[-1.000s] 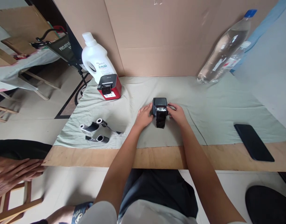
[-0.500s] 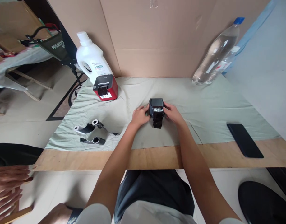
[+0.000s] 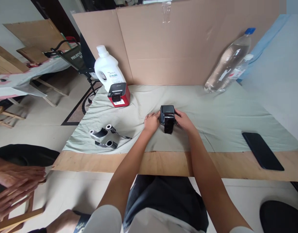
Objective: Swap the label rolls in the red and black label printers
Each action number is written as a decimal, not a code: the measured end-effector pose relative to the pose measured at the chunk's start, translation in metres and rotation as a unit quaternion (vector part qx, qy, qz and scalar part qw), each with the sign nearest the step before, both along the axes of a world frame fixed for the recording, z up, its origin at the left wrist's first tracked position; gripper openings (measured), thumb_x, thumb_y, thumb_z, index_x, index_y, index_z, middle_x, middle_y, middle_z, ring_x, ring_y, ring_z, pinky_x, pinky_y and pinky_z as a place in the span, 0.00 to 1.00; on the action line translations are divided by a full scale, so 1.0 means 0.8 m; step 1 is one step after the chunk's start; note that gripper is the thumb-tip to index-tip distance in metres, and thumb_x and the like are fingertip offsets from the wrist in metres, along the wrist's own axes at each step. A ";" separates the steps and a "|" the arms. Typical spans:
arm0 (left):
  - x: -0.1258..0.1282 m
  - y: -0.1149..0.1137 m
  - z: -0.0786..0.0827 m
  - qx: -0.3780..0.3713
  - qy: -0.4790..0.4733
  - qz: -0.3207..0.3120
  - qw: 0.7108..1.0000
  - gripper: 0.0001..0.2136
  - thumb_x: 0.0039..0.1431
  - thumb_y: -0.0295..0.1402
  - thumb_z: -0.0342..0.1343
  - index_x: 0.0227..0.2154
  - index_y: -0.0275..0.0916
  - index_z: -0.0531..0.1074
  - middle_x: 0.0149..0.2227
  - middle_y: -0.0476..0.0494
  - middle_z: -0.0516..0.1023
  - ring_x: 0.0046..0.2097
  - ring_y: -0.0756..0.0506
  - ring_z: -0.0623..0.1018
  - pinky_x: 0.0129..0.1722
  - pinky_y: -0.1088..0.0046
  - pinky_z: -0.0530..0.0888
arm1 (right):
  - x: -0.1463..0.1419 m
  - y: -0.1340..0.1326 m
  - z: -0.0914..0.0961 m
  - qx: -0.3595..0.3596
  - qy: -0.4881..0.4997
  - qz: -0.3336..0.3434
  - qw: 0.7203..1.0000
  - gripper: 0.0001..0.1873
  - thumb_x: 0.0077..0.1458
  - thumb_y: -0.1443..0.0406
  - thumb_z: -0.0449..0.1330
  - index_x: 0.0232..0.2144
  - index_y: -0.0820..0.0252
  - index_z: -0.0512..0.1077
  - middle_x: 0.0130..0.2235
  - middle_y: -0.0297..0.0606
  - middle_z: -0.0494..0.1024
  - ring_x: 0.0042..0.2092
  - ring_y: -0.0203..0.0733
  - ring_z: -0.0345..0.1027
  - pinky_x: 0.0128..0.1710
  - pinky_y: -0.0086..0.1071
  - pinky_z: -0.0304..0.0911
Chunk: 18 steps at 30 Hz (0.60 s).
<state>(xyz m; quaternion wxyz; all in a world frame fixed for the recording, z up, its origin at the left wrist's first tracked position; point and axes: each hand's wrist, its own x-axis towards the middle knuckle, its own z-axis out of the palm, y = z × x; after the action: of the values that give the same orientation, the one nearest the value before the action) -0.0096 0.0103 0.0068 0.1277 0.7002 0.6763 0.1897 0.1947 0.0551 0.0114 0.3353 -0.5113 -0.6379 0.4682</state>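
A small black label printer (image 3: 167, 114) stands in the middle of the grey-green cloth (image 3: 212, 113), with a strip of black ribbon hanging down its front. My left hand (image 3: 152, 122) presses against its left side with curled fingers. My right hand (image 3: 184, 120) holds its right side, thumb near the top. Both hands grip the device between them.
A red and black label printer (image 3: 119, 94) and a white detergent bottle (image 3: 108, 72) stand at the back left. Spools of black ribbon (image 3: 105, 137) lie left. A clear water bottle (image 3: 228, 61) leans at the right, a black phone (image 3: 262, 150) near the table edge. Another person's hands (image 3: 13, 186) are at the lower left.
My hands stay on the black printer. The shiny patch at its front is no longer visible. The view has tilted up and shifted. The other person's hands have moved slightly.
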 end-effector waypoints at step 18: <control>0.001 0.002 -0.016 0.019 0.001 0.014 1.000 0.30 0.68 0.24 0.42 0.70 0.48 0.67 0.67 0.48 0.74 0.71 0.39 0.67 0.71 0.52 0.62 | 0.000 -0.002 0.002 0.024 0.017 -0.002 1.000 0.30 0.60 0.54 0.60 0.63 0.52 0.76 0.51 0.39 0.83 0.33 0.37 0.68 0.27 0.28 0.62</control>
<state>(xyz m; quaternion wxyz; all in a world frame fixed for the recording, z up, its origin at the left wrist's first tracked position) -0.0089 0.0116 -0.0060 0.1107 0.6929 0.6826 0.2040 0.1951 0.0539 0.0130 0.3590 -0.4968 -0.6421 0.4606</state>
